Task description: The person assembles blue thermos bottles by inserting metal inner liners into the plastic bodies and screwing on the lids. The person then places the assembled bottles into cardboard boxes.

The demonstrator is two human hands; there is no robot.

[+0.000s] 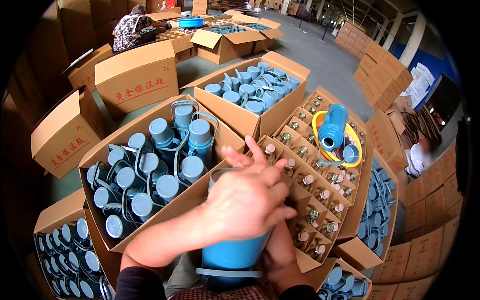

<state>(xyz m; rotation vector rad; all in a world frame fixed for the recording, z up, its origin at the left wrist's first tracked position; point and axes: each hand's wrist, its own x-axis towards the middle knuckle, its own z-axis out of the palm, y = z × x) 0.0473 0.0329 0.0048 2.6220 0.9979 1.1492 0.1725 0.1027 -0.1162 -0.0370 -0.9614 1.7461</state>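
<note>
Fingers (254,148) are splaying past the top of a blue flask shell (232,255), the two uppermost clearly parted. The left hand (242,202) is lying across the right hand (276,232) and hiding most of it (so I cannot tell whose every fingertip is, or whether any are pinching something). That shell is standing between the forearms, its flanged end facing the lap. Just beyond, to the left, an open carton (172,212) is holding lidded blue flasks (142,205) with looped handles; to the right, a divided carton (310,264) is holding stoppered glass liners (308,179). Atop those liners a yellow basin (317,125) is cradling another blue flask (337,119), tilted. Farther off, another flask-filled carton (227,107) is sitting ahead, and well back a co-worker in a patterned top (131,32) is bending near a blue basin (190,22).
</note>
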